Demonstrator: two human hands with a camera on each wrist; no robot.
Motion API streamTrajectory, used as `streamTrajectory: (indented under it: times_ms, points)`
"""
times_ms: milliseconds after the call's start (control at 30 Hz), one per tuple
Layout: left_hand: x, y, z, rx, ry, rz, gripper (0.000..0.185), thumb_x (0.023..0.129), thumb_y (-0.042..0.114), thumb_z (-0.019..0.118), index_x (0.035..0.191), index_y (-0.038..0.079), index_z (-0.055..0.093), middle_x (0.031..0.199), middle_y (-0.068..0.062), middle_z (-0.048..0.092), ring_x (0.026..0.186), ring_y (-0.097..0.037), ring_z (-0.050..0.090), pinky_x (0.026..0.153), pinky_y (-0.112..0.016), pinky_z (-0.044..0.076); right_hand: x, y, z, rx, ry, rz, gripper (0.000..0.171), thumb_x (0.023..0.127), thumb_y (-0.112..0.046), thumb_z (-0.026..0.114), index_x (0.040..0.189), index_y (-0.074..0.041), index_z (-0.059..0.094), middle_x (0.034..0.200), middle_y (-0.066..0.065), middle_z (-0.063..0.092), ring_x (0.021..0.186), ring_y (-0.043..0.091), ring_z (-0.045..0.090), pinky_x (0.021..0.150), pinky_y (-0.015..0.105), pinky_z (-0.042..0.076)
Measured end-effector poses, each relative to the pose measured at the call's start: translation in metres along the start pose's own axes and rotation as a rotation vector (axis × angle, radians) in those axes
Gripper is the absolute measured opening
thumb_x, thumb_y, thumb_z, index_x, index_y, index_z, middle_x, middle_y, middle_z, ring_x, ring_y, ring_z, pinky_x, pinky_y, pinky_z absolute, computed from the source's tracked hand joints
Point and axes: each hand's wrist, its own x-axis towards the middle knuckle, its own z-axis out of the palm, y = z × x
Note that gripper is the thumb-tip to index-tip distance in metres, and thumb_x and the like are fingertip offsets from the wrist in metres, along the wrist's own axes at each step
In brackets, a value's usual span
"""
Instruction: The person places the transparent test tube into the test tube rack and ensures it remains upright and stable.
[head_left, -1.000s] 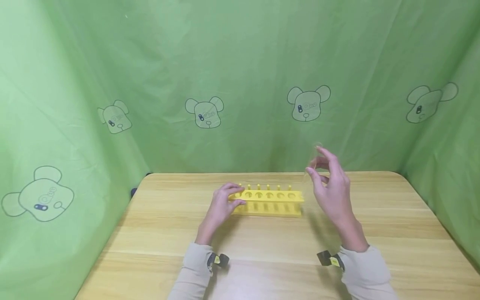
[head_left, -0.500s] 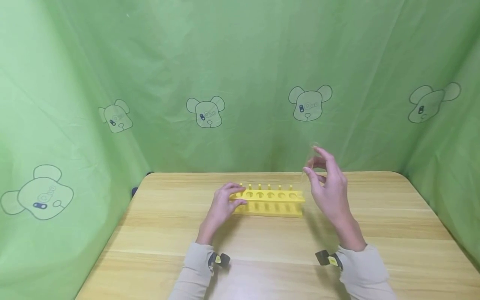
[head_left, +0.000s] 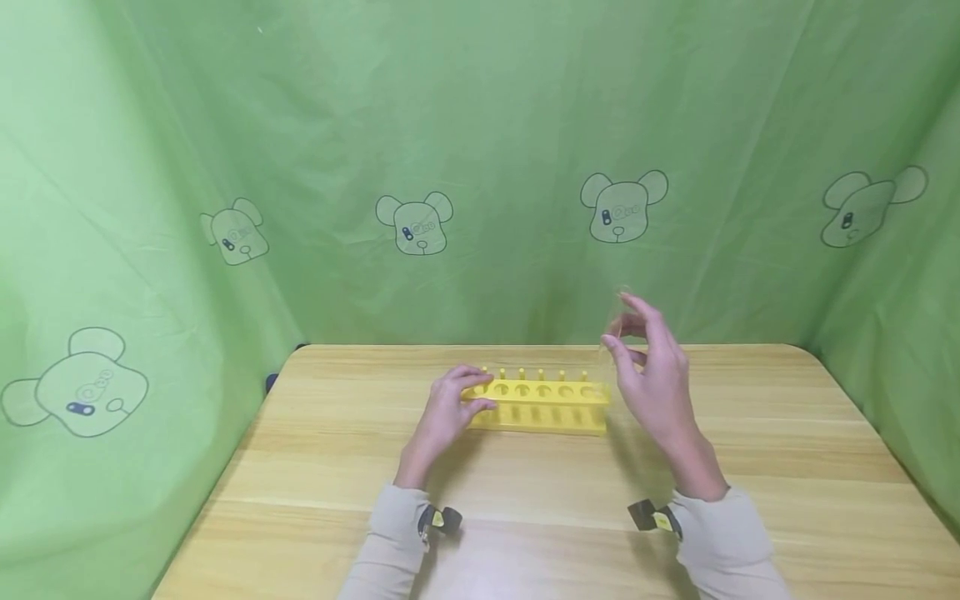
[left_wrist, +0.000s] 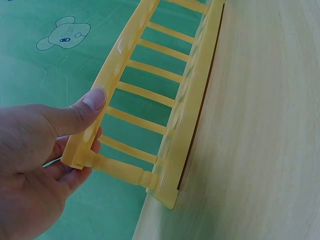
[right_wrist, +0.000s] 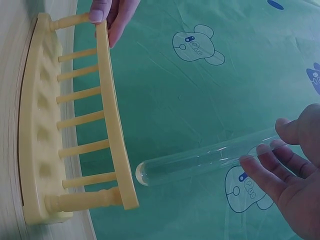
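A green fabric backdrop [head_left: 480, 125] printed with cartoon bear heads encloses a light wooden table [head_left: 525, 492] on three sides. A yellow test tube rack [head_left: 542, 402] stands on the table near its far edge, long side facing the person; its top plate carries a row of round holes with a line of short pegs behind them. The left hand [head_left: 444, 414] grips the left end of the rack: in the left wrist view the thumb [left_wrist: 87, 107] presses on the top plate [left_wrist: 112, 85] while the other fingers curl beneath it, and the rack base [left_wrist: 192, 105] sits flat on the wood. The right hand [head_left: 654, 379] is raised above the table just beside the right end of the rack, not touching it. It pinches a clear glass test tube [right_wrist: 200, 162] near the tube's open end, between thumb and fingertips [right_wrist: 262, 150]. In the right wrist view the tube's rounded closed end points toward the rack and lies close to the right end of the top plate, apart from it and outside any hole. In the head view the tube [head_left: 613, 333] is faint against the backdrop and appears roughly upright. Both forearms wear beige sleeves [head_left: 390, 533], each with a small camera clipped at the wrist [head_left: 438, 521].
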Motion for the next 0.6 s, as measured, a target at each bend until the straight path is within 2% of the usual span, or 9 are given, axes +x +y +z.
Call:
streamTrajectory:
  times_ms: [600]
  points:
    - [0.0005,-0.0022,0.0006,0.002,0.004,0.012,0.044,0.079,0.007,0.087,0.119,-0.001,0.073,0.123,-0.017,0.069,0.117,-0.031,0.065,0.108,-0.04,0.051,0.0001,-0.0016,0.0074,0.019,-0.01,-0.018,0.066,0.089,0.014,0.069,0.149,-0.005,0.048,0.108,0.019,0.065,0.105,0.033,0.065,0.084,0.01,0.055]
